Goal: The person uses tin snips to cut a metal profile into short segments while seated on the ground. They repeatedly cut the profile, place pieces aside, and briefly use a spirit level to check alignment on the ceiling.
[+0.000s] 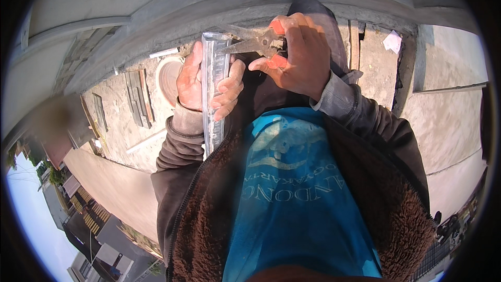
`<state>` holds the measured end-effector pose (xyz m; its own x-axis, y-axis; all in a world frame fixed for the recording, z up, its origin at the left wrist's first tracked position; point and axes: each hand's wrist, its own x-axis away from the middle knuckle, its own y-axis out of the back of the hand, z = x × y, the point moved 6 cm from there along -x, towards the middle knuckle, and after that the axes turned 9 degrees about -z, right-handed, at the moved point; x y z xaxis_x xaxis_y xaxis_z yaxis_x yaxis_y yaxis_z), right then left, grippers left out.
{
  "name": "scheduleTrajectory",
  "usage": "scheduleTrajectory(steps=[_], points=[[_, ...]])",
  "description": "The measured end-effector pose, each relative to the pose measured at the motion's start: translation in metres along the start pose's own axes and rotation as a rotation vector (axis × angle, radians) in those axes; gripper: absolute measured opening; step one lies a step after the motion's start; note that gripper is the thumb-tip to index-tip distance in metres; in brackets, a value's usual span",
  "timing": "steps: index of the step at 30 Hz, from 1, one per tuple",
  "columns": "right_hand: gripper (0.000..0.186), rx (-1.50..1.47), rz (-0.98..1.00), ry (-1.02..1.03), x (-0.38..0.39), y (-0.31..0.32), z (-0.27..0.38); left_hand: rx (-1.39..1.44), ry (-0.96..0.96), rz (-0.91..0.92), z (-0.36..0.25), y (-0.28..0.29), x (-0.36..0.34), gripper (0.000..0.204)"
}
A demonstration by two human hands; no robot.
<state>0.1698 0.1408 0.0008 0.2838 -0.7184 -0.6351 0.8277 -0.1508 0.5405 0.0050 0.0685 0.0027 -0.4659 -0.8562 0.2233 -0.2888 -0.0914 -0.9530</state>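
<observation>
A long, shiny metal channel with ridged or dimpled sides stands lengthwise in front of my chest. My left hand is wrapped round its upper part, thumb on one side and fingers on the other. My right hand grips a pair of snips by its orange handles. The blades are spread apart and point left. One blade tip reaches the channel's edge just below its top end; whether it bites into the metal I cannot tell.
A pale round bucket or basin is beyond my left hand. Dark slatted strips lie farther left on the dusty concrete. A white scrap lies at the right. A grey ledge runs along the far side. My dark-clad knee is beyond my right hand.
</observation>
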Motion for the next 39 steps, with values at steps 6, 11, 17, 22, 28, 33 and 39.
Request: scheduleTrajectory(steps=[6, 11, 17, 22, 28, 33, 39], points=[[0.073, 0.098, 0.046, 0.012, 0.006, -0.003, -0.008, 0.054, 0.036, 0.103, 0.013, 0.009, -0.009, 0.072], [0.07, 0.077, 0.092, 0.051, 0.004, -0.001, -0.015, 0.081, 0.069, 0.071, 0.017, 0.015, -0.004, 0.073], [0.07, 0.037, 0.135, 0.035, 0.008, -0.003, -0.018, 0.103, 0.094, 0.054, 0.019, 0.022, -0.002, 0.074], [0.068, -0.04, 0.151, -0.019, 0.012, -0.001, -0.018, 0.102, 0.108, 0.067, 0.023, 0.016, -0.001, 0.074], [0.066, -0.072, 0.208, 0.044, 0.006, 0.008, -0.019, 0.038, 0.115, -0.078, 0.026, 0.017, -0.003, 0.065], [0.064, 0.031, 0.248, 0.063, 0.003, 0.019, -0.013, 0.067, 0.109, -0.152, 0.028, 0.02, -0.001, 0.064], [0.064, -0.07, 0.303, -0.018, 0.018, 0.009, -0.021, 0.09, 0.129, -0.185, 0.03, 0.024, 0.002, 0.066]])
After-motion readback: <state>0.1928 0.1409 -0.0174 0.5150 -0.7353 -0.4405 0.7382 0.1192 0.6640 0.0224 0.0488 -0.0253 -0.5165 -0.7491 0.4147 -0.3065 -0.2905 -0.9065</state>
